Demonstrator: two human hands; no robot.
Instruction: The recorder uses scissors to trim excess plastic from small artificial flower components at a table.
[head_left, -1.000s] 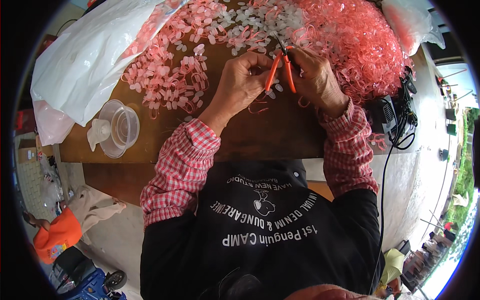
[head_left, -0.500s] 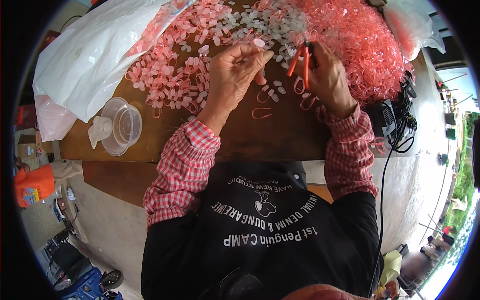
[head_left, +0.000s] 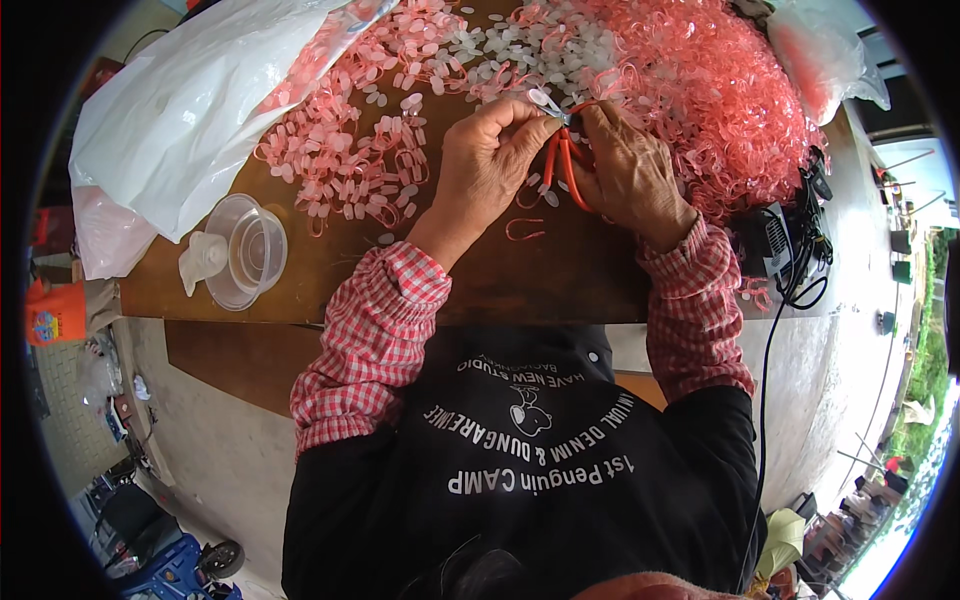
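Note:
Above the wooden table, my left hand [head_left: 478,165] pinches a small whitish oval piece [head_left: 540,98] between thumb and fingertips. My right hand [head_left: 640,175] is wrapped round red-handled pliers [head_left: 568,170]. The jaws of the pliers meet the piece at my left fingertips; their exact grip is too small to make out. Just below the pliers a pink U-shaped loop [head_left: 524,230] lies on the table, near a few loose white ovals. Pink loops with pale ovals on them [head_left: 345,170] are spread to the left of my left hand.
A large pink heap [head_left: 710,100] covers the far right, beside loose white ovals [head_left: 575,50]. At left are a white plastic bag [head_left: 190,120] and a round clear tub [head_left: 262,260]. Black cables [head_left: 805,265] hang over the right edge. A clear bag [head_left: 825,60] stands behind the heap.
My right hand has brought the pliers leftward, from beside the heap to my left fingertips. The left hand has shifted slightly right. An orange-clad figure at far left has moved.

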